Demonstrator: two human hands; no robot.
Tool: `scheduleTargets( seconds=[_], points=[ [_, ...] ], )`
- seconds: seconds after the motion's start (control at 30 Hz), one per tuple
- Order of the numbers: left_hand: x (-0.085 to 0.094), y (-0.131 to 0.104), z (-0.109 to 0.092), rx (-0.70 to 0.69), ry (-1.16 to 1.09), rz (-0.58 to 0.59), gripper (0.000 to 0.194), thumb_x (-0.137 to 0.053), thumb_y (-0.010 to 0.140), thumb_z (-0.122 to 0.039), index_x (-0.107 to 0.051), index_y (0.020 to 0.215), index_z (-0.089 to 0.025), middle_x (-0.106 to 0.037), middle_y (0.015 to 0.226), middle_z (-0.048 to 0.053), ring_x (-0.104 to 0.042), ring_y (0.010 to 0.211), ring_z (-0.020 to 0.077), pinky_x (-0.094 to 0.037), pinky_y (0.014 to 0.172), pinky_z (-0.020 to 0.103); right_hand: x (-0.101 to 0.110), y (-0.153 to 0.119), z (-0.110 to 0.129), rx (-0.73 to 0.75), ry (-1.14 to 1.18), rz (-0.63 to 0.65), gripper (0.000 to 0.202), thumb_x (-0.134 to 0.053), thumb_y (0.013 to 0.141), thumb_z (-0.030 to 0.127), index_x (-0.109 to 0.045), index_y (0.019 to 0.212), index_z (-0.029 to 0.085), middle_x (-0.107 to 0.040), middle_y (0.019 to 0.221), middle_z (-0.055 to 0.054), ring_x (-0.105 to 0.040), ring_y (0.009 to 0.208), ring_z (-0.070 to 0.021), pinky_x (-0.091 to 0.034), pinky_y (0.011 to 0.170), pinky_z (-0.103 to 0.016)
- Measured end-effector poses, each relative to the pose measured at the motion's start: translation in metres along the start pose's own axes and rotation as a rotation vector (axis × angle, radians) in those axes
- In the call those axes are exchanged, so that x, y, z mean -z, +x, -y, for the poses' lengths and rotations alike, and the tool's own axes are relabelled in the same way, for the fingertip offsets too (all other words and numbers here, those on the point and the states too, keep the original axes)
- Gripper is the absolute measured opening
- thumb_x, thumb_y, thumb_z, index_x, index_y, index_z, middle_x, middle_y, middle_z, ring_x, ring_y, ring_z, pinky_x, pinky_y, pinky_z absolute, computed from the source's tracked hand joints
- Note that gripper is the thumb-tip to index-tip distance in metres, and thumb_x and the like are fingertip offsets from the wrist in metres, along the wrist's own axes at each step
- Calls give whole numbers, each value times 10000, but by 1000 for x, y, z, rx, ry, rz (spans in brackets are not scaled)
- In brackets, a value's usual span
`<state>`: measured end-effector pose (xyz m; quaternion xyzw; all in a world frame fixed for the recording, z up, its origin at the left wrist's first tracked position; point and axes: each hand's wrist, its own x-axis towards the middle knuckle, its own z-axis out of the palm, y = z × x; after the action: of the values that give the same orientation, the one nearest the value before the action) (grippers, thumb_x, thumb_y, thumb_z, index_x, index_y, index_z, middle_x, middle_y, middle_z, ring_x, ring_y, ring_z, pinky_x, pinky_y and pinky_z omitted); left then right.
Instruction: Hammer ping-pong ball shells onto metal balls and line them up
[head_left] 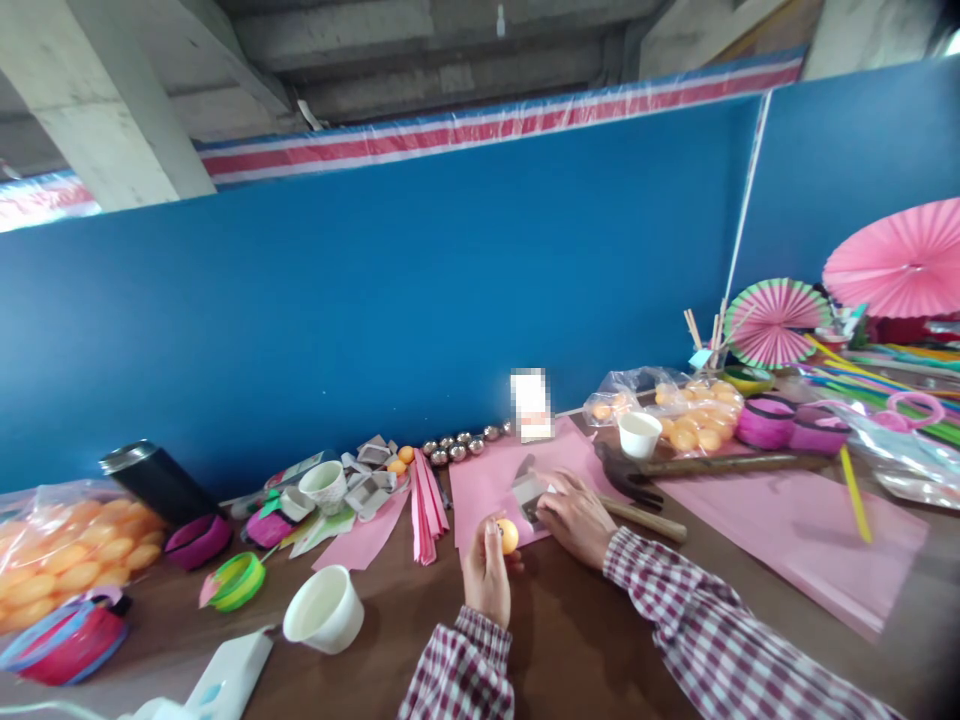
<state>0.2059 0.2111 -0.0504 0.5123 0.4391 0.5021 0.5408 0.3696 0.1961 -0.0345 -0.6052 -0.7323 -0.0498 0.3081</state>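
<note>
My left hand (487,575) is closed around an orange ping-pong ball (508,536), which has a small dark mark on its upper left. Just right of it, my right hand (576,515) reaches over the table with its fingers bent together. Its fingertips touch a flat grey-white piece (526,492) lying on a pink paper sheet (480,485). Whatever they pinch is too small to make out. A wooden handle (649,519) sticks out to the right from behind this hand; its other end is partly hidden.
A claw hammer (634,480) lies at right. Shiny metal balls (457,447) line the back. White bowls (324,610) (640,436), bags of orange balls (82,545) (694,415), pink paper strips (427,510), a dark flask (161,485) and a power strip (229,675) stand around.
</note>
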Motion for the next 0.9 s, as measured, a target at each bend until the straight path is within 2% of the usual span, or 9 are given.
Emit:
scheduleTargets(
  seconds=[0.13, 0.37, 0.57, 0.9],
  points=[
    [-1, 0, -1, 5, 4, 1, 551, -439, 701, -557, -545, 1002, -108, -545, 707, 47, -528, 483, 106, -474, 421, 231, 3, 0, 4, -8, 2, 24, 206, -416, 789, 246, -615, 843, 237, -420, 1253, -4, -326, 1155, -207, -299, 931, -397],
    [-1, 1, 2, -2, -6, -22, 575, -464, 682, -561, -553, 995, -87, -557, 699, 57, -530, 472, 110, -475, 411, 237, -2, -2, 3, -40, -2, 44, 152, -474, 761, 303, -604, 763, 225, -429, 1232, -17, -330, 1149, -221, -310, 910, -404],
    [0, 0, 0, -1, -1, -17, 601, -467, 662, -584, -556, 1011, -103, -563, 661, 37, -536, 464, 113, -472, 417, 236, 2, -3, 2, -10, -8, 18, 169, -508, 739, 321, -593, 844, 220, -453, 1197, -54, -358, 1125, -219, -307, 917, -402],
    [-1, 0, 1, 12, 3, -14, 600, -456, 674, -580, -544, 1007, -89, -557, 669, 49, -532, 470, 117, -474, 414, 241, -7, -4, -4, -36, 4, 17, 52, -578, 673, 254, -592, 709, 219, -431, 1223, -21, -355, 1126, -224, -308, 905, -412]
  ],
)
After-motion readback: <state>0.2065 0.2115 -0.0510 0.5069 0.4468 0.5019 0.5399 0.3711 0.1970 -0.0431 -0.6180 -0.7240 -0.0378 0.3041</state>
